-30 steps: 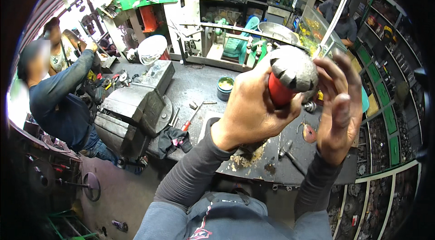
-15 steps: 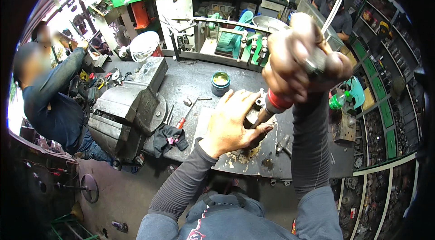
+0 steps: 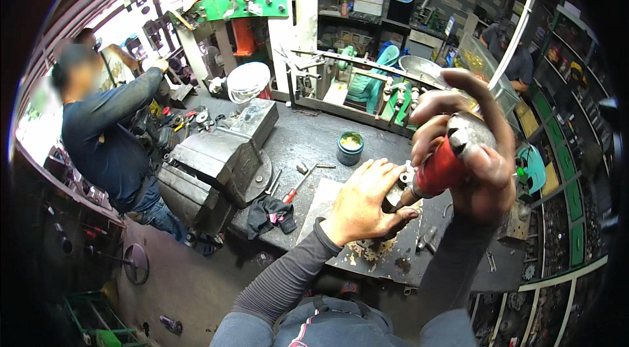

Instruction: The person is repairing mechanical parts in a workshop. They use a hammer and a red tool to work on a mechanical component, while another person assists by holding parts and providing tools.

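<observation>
A screwdriver (image 3: 436,173) with a thick red handle and a metal end cap stands tilted over the bench, its shaft running down to the left. My right hand (image 3: 488,150) is loosely wrapped around the handle, fingers partly lifted and blurred. My left hand (image 3: 367,206) is closed over a small metal part (image 3: 396,195), with the thumb beside the screwdriver's shaft. Most of that part is hidden by the hand, as is the screwdriver's tip. Under the hand lies a light, stained board (image 3: 321,206).
Beyond my left hand stands an open tin of yellowish grease (image 3: 350,148). A large bench vise (image 3: 209,164), a dark rag (image 3: 270,216) and a red-handled screwdriver (image 3: 298,188) are to the left. A co-worker (image 3: 108,124) stands at the far left. Crowded shelves (image 3: 570,150) line the right.
My right hand's fingers have loosened and spread, baring the red handle and its metal cap. The whole scene has shifted right and down in the view. The left hand keeps its hold.
</observation>
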A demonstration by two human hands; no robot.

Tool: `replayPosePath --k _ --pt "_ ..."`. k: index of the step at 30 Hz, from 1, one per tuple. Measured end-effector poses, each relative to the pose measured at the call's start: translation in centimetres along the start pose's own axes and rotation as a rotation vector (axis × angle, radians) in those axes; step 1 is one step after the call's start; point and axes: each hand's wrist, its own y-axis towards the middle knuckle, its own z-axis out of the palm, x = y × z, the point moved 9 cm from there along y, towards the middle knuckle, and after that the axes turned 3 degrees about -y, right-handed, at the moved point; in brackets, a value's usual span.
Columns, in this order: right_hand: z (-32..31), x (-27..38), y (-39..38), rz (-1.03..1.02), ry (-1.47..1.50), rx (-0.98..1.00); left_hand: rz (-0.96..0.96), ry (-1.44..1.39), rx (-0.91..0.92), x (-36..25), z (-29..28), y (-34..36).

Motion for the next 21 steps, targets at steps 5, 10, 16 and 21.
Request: replayPosePath --k 5,10,16,21 --pt "-1.9 0.3 -1.3 -0.033 -0.373 -0.291 -0.014 0.01 -0.007 0.0 0.0 -0.1" --pt "0.6 -1.3 1.7 0.076 0.439 0.606 0.01 0.012 -0.055 -0.4 -0.6 -0.1" --pt "-0.2 3.1 3.4 0.169 -1.071 0.532 -0.029 0.015 0.0 0.1 -0.1 -0.4" --pt "5.7 4.7 2.3 -0.123 -0.744 1.241 -0.028 0.019 -0.029 0.5 -0.1 -0.9"
